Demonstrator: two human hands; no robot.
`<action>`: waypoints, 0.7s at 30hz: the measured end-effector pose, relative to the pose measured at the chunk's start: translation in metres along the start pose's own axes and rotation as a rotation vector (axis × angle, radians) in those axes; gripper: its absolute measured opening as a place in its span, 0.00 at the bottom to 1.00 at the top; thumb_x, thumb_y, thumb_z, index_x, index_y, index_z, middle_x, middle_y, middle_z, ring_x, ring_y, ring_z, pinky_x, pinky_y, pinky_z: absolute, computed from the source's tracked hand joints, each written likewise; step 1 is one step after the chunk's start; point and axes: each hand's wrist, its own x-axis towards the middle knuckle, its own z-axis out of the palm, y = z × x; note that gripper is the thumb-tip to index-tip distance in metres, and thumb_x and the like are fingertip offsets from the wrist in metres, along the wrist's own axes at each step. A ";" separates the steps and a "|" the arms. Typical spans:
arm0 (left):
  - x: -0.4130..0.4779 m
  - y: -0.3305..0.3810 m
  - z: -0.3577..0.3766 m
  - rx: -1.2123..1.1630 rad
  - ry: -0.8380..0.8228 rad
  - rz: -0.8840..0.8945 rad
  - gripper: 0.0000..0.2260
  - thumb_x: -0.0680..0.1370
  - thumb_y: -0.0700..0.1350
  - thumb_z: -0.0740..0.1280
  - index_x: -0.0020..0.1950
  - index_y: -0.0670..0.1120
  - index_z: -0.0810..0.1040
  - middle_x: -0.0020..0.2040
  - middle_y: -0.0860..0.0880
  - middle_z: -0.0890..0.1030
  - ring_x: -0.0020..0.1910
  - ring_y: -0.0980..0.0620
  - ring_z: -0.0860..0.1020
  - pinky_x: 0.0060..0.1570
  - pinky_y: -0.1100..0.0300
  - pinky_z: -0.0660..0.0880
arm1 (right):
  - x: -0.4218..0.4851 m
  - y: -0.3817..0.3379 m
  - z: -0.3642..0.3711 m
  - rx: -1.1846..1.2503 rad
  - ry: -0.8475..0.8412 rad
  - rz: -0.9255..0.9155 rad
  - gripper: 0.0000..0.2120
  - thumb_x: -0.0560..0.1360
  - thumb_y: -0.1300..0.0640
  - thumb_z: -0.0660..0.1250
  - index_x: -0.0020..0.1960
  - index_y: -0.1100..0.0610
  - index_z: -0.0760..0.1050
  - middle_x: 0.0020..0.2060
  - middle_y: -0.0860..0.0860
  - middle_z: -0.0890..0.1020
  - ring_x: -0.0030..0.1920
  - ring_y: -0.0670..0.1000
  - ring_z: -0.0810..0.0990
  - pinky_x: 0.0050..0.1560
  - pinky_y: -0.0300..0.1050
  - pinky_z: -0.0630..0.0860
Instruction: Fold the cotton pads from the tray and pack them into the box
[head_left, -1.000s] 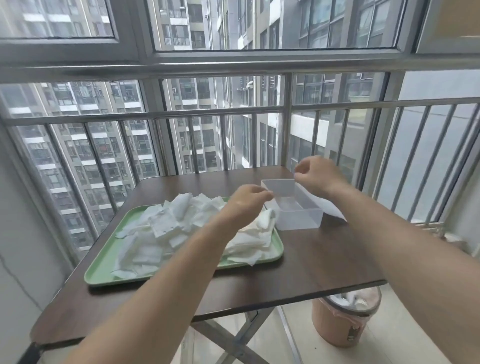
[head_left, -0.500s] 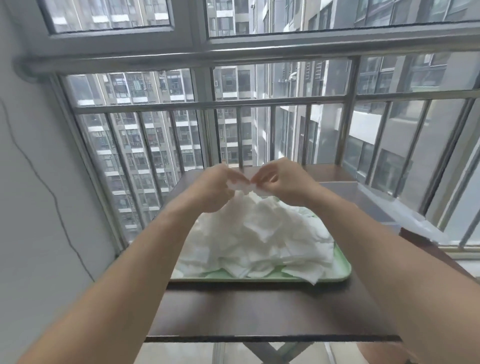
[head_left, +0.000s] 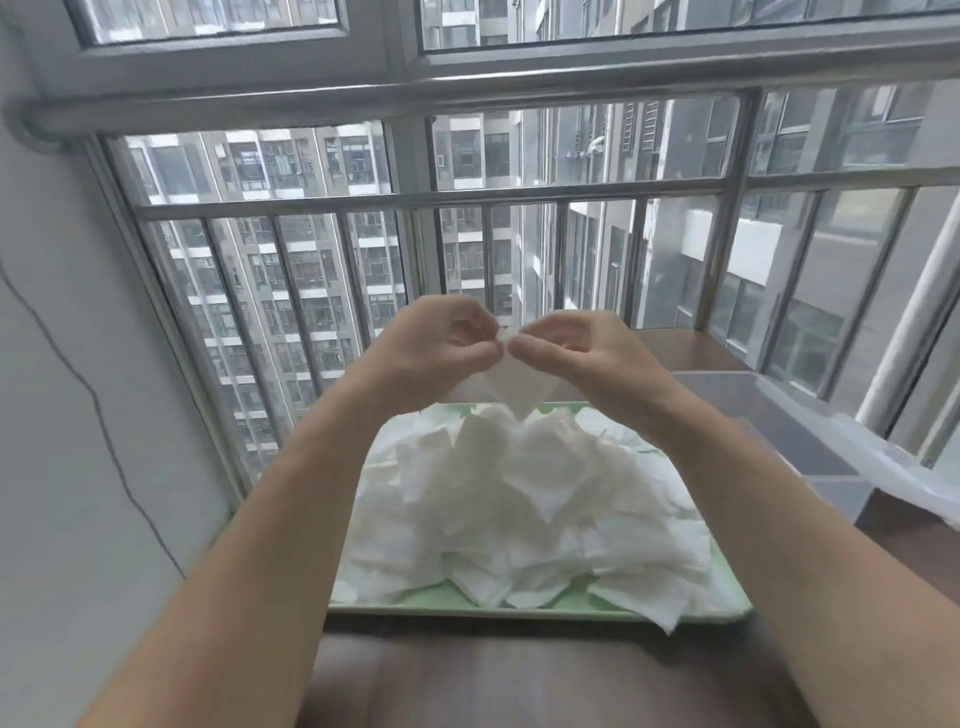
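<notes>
The left hand (head_left: 441, 353) pinches the top edge of one cotton pad (head_left: 511, 387). The right hand (head_left: 576, 353) pinches the same edge just beside it. The pad was at the pile (head_left: 519, 499) half a second ago and now hangs clear above the tray (head_left: 467, 612). Folding can probably begin. The box (head_left: 839, 496) stands to the right.

White cotton pads (head_left: 519, 509) heaped on green tray (head_left: 467, 613); single pad (head_left: 519, 387) held above heap, corner down.
</notes>
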 end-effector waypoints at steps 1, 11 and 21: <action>-0.001 0.002 0.004 0.003 0.021 0.025 0.03 0.77 0.43 0.73 0.47 0.50 0.81 0.44 0.52 0.85 0.45 0.56 0.84 0.54 0.49 0.81 | -0.002 0.000 0.000 0.017 -0.005 0.016 0.15 0.73 0.45 0.74 0.53 0.54 0.84 0.45 0.46 0.86 0.46 0.41 0.84 0.44 0.31 0.77; -0.025 0.010 0.028 -0.592 0.092 -0.141 0.10 0.72 0.42 0.76 0.52 0.45 0.82 0.43 0.48 0.86 0.43 0.51 0.85 0.42 0.59 0.81 | -0.021 0.002 -0.010 0.246 0.048 0.112 0.15 0.70 0.48 0.74 0.50 0.58 0.83 0.40 0.53 0.87 0.40 0.53 0.85 0.42 0.49 0.78; -0.029 -0.004 0.024 -0.888 0.160 -0.343 0.06 0.78 0.38 0.67 0.55 0.41 0.79 0.45 0.44 0.80 0.42 0.45 0.83 0.39 0.55 0.81 | -0.030 0.009 -0.004 -0.386 -0.269 0.121 0.06 0.67 0.48 0.80 0.41 0.45 0.84 0.39 0.48 0.78 0.32 0.39 0.71 0.35 0.32 0.66</action>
